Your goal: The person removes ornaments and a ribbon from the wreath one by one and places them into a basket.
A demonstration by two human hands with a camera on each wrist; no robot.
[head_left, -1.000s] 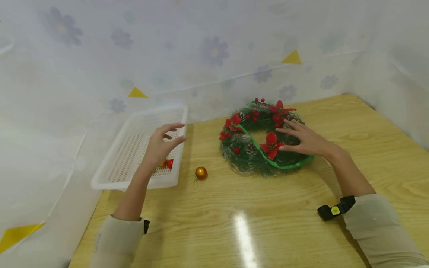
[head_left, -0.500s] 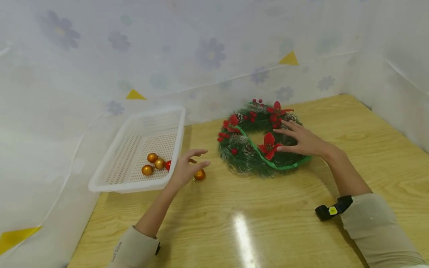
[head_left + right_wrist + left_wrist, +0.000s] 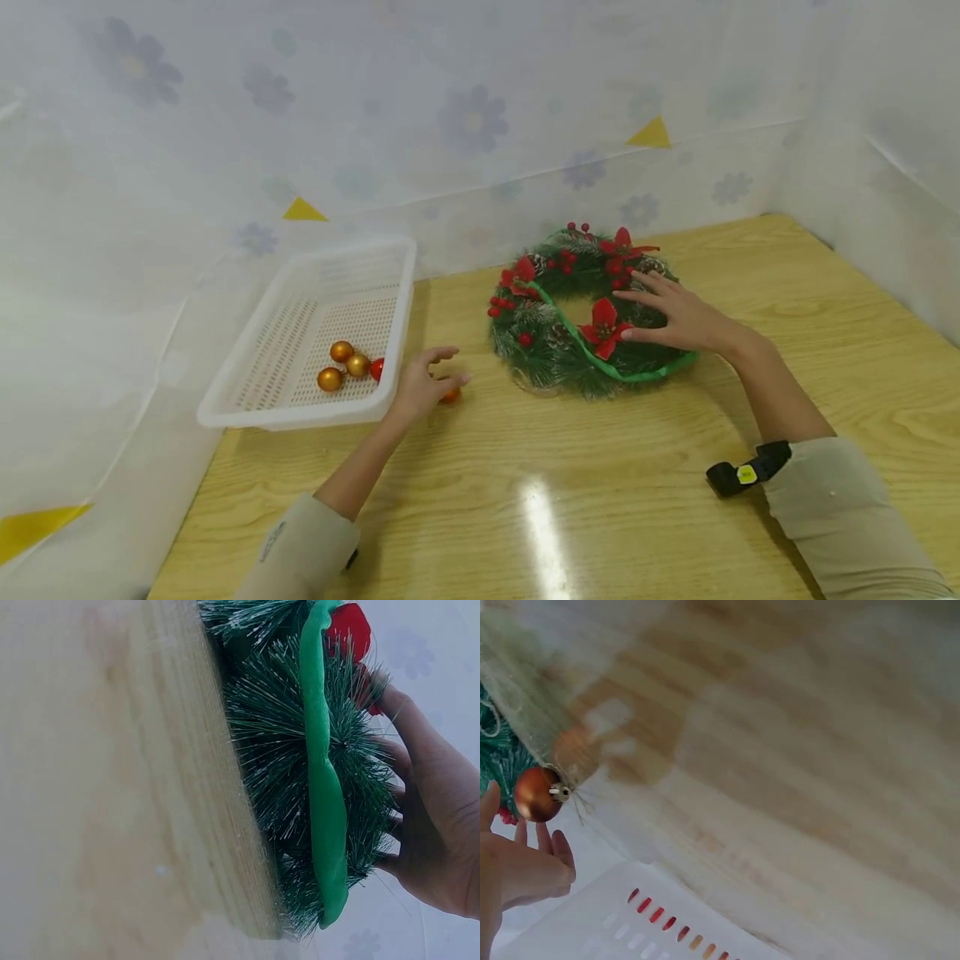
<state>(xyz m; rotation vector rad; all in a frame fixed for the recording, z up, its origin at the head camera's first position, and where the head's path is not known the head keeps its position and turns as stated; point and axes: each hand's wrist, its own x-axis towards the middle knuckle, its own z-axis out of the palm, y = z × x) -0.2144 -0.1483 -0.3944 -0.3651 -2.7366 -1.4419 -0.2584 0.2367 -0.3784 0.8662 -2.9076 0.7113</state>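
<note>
An orange-gold Christmas ball (image 3: 536, 793) with a metal cap and string lies on the table, partly covered by my left hand (image 3: 420, 387) in the head view. The left thumb and fingers are spread apart around the ball's near side. In the left wrist view, the left hand (image 3: 529, 866) has its fingertips right by the ball. My right hand (image 3: 682, 317) rests over the right side of a green wreath (image 3: 543, 354), fingers spread and thumb beside a red poinsettia (image 3: 603, 327). The right wrist view shows the right hand (image 3: 439, 802) against the needles, near a green ribbon (image 3: 321, 727).
Left of the wreath stands a white perforated basket (image 3: 300, 417). Several gold balls (image 3: 342, 352) and a red one (image 3: 377, 369) lie inside it. A white flowered sheet (image 3: 472, 167) hangs behind the wooden table (image 3: 465, 517).
My left hand has come from over the basket, rightward and down to the orange-gold ball on the table. My right hand stays on the wreath.
</note>
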